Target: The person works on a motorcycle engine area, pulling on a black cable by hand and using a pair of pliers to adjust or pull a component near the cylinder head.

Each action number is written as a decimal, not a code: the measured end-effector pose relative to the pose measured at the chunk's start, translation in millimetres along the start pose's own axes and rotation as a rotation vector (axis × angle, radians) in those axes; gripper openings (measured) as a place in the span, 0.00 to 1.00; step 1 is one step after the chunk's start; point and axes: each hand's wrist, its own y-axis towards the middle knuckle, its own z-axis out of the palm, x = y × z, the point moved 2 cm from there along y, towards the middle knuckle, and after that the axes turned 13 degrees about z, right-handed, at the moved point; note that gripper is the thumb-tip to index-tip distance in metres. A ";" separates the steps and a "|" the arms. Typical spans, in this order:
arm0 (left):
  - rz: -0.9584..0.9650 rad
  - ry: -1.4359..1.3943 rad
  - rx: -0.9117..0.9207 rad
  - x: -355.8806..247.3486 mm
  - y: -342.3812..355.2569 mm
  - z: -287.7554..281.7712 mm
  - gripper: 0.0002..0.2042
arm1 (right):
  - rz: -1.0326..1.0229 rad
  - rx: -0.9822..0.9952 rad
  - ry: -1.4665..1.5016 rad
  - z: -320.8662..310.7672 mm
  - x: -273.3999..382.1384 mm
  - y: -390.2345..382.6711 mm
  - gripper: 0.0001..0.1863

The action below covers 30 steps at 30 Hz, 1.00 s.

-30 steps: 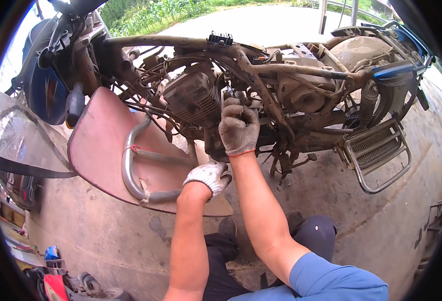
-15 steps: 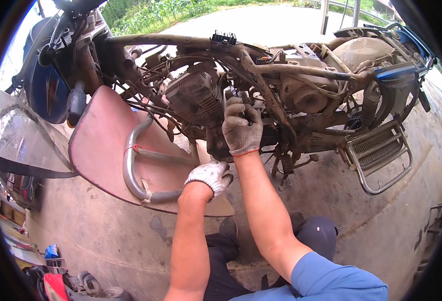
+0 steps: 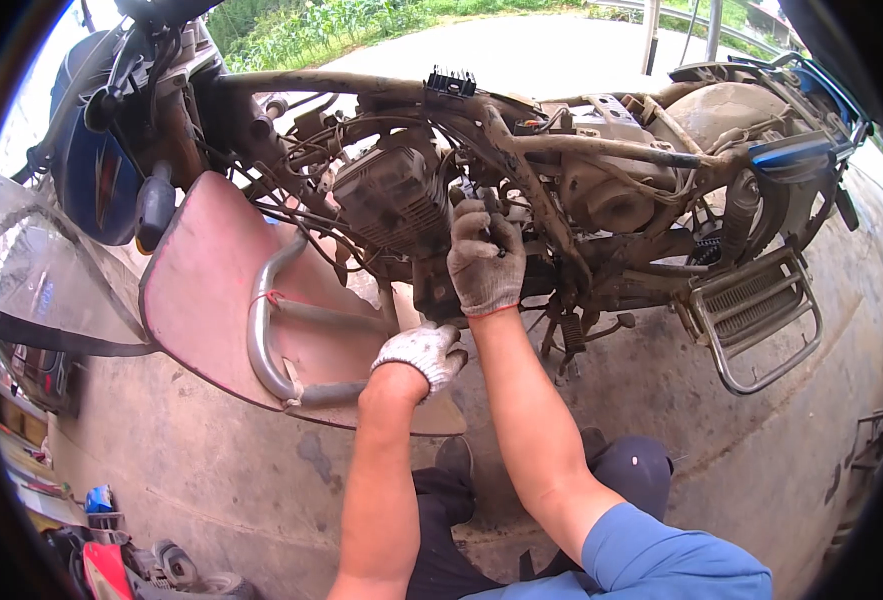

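A stripped, dirt-covered motorcycle (image 3: 381,195) stands across the view, its frame tubes and wiring bare. My right hand (image 3: 486,265), in a dirty knit glove, is raised just right of the finned engine cylinder (image 3: 386,200). Its fingers are curled round a slim thing; a bit of metal shows above them and a dark end below, but the kind cannot be made out. Lower and to the left, my left hand (image 3: 423,357) wears a whiter glove with dark dots. Its fingers are bent in beside the engine's lower case (image 3: 436,290), and whatever they hold is hidden.
A pink panel (image 3: 196,290) and a bent metal crash bar (image 3: 261,350) lie left of the engine. A chrome side rack (image 3: 761,320) juts out at the right. Red and grey parts (image 3: 111,570) lie on the concrete floor (image 3: 251,480) at the lower left.
Both hands keep nearly the same places and grips. The whole view has shifted very slightly; no part of the motorcycle has visibly come loose.
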 end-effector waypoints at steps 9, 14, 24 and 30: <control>-0.030 -0.074 0.082 -4.8 12.4 3.0 0.19 | -0.029 -0.014 -0.046 -11.1 4.5 3.1 0.16; -0.014 -0.031 -0.026 3.7 4.6 -1.6 0.17 | 0.007 -0.021 0.004 -9.7 -1.3 -0.9 0.18; 0.001 -0.024 0.058 -1.2 7.8 4.3 0.21 | 0.021 -0.040 -0.073 -19.3 5.0 -5.1 0.13; -0.011 -0.035 0.013 1.6 -0.1 -1.3 0.21 | -0.013 -0.084 -0.015 -2.4 -3.5 7.9 0.21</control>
